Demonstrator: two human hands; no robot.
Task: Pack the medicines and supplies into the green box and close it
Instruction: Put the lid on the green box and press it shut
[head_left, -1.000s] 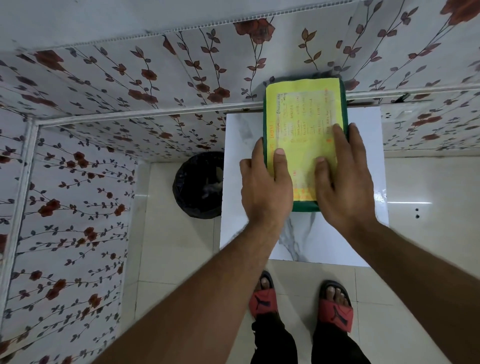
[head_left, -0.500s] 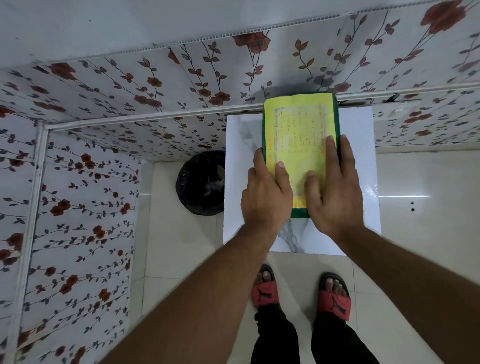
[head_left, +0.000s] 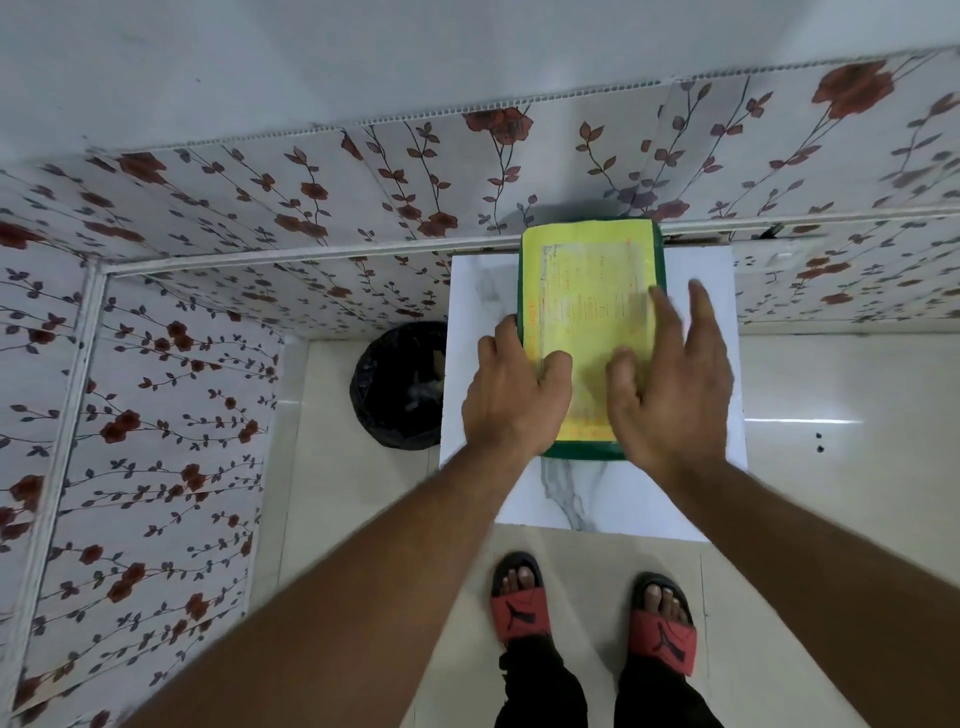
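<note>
From my feed I count one floral-papered wall (head_left: 260, 218) filling the frame from nine o'clock round to three, wrapping a corner at the left. Below it lies one pale tiled floor (head_left: 831, 493), glossy, with a bright streak of reflection at three o'clock. One white marble-veined table (head_left: 597, 499) stands at the middle, pushed toward the wall at its twelve o'clock side. One black bin (head_left: 400, 387) sits on the floor just beside the table, at nine o'clock from it.

One green box (head_left: 587, 450) lies on the table, closed, its long side running twelve to six; a single yellow printed label (head_left: 587, 291) covers almost all of the lid, leaving only a green border.

Two hands, two bare forearms. My left hand (head_left: 514, 400) rests on the box's near left corner, fingers curled over the edge and thumb on the label, gripping it. My right hand (head_left: 675, 395) is motion-blurred, fingers spread and released; whether it touches the lid I cannot tell.

At six o'clock, two feet in two red sandals (head_left: 519, 613) stand on the tiles.
</note>
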